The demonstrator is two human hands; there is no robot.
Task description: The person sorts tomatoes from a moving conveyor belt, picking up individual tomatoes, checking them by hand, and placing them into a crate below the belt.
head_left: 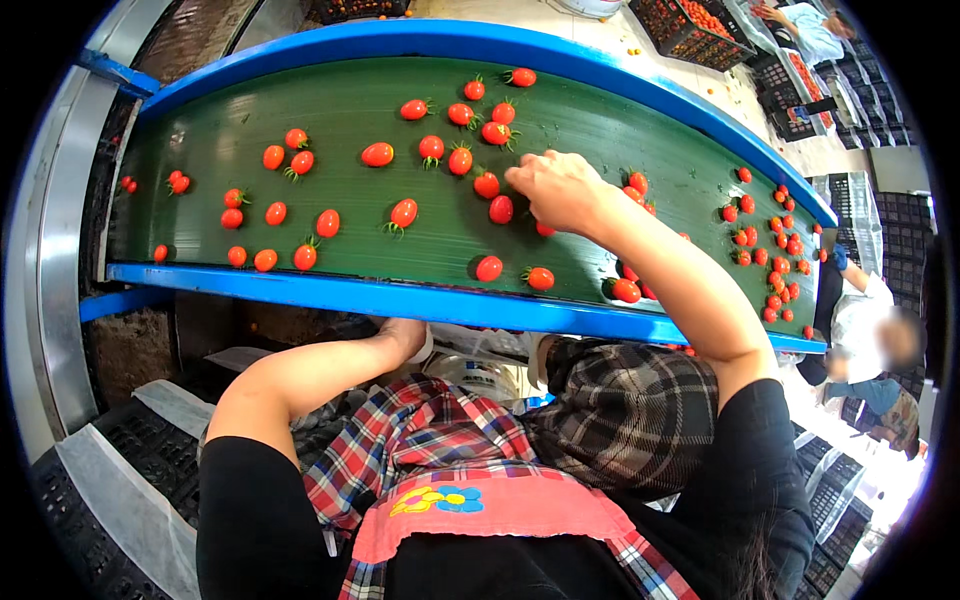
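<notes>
Over the green conveyor belt [345, 247], my right hand [559, 187] hovers palm down with its fingers curled. Whether anything is inside them is hidden. Just left of its fingertips lie a red cherry tomato [486, 184] and a second cherry tomato [501, 209]. Another tomato [545, 229] peeks out below the palm. Many more red tomatoes, some with green calyxes, are scattered along the belt. My left hand [409, 336] reaches down at the near blue rail [360, 296]; the rail covers its fingers, so what it touches cannot be seen.
A far blue rail [450, 37] bounds the belt. Beneath the near side stands a whitish bucket [472, 375]. Black plastic crates [142, 442] with pale liners are at lower left. Beyond the belt, a crate of tomatoes [690, 34] sits on the floor. Other people [859, 322] are at the right.
</notes>
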